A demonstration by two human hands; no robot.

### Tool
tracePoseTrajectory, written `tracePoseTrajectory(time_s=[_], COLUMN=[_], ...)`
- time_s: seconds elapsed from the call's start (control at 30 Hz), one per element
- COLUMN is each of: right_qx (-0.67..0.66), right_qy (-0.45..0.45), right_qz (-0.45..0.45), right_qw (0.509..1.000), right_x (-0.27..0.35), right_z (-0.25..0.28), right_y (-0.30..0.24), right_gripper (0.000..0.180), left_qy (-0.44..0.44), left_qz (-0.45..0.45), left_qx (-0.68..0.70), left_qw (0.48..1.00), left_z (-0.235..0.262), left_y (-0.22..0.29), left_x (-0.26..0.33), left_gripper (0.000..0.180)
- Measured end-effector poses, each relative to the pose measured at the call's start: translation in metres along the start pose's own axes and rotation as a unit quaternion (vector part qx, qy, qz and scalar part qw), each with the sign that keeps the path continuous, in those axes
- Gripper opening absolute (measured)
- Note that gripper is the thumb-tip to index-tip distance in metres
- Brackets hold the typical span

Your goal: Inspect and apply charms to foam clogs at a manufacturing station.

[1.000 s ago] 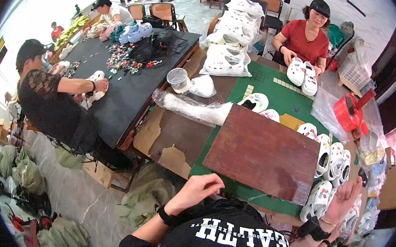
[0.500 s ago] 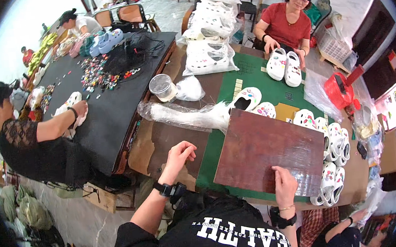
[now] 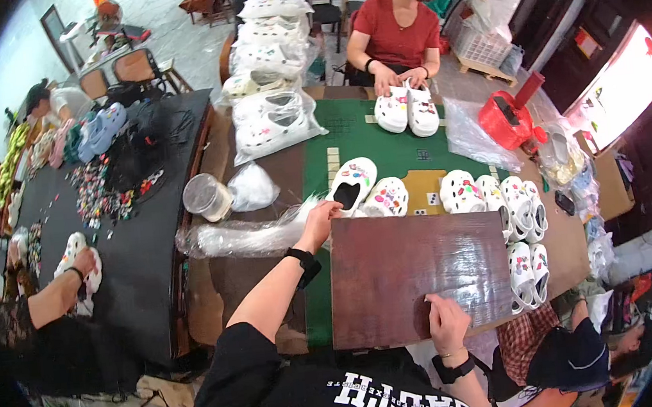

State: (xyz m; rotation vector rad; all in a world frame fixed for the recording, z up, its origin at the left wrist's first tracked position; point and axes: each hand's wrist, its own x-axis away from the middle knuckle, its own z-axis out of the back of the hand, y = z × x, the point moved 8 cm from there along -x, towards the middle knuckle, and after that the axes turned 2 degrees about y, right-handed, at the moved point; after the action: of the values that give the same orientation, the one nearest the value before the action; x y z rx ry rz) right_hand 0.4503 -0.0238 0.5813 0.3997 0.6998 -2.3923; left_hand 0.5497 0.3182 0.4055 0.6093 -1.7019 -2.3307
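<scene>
My left hand reaches past the far left corner of a brown wooden board, its fingertips closed at the heel of a white clog with colourful charms. Resting on the near part of the board is my right hand, holding nothing, its fingers partly bent and apart. Just right of the first clog lies its look-alike, another charm-covered white clog. Several more white clogs stand along the far and right sides of the board.
Across the green mat, a person in red holds two white clogs. Bagged clogs are stacked at the far left, near a clear tub and a bundle of clear plastic. A red tape dispenser stands right.
My left hand has moved forward from beside the board to the white clog's heel. My right hand stays on the board. The whole view has shifted.
</scene>
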Motion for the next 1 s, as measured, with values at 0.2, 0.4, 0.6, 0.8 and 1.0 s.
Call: tracePoseTrajectory(time_s=[0.2, 0.4, 0.6, 0.8, 1.0], right_qx=[0.004, -0.002, 0.001, 0.002, -0.008], right_qy=[-0.011, -0.022, -0.028, -0.024, -0.003], right_qz=[-0.019, -0.028, -0.033, -0.040, -0.011], right_qw=[1.000, 0.999, 0.999, 0.999, 1.000], right_x=[-0.003, -0.006, -0.006, -0.005, -0.006], right_z=[0.004, 0.002, 0.000, 0.002, 0.007], right_y=[0.002, 0.004, 0.000, 0.003, 0.000], right_gripper=[0.026, 0.029, 0.030, 0.029, 0.023], left_qy=[-0.231, -0.350, -0.287, -0.167, 0.026], left_qz=[-0.040, -0.038, 0.054, 0.090, 0.057], left_qx=[-0.356, -0.451, -0.443, -0.335, -0.305], left_qw=[0.905, 0.820, 0.847, 0.923, 0.950], left_z=[-0.061, -0.092, -0.104, -0.063, 0.035], left_y=[0.013, 0.004, -0.054, -0.042, 0.059], left_x=[-0.042, -0.059, -0.065, -0.085, -0.123], left_gripper=[0.034, 0.068, 0.050, 0.024, 0.023])
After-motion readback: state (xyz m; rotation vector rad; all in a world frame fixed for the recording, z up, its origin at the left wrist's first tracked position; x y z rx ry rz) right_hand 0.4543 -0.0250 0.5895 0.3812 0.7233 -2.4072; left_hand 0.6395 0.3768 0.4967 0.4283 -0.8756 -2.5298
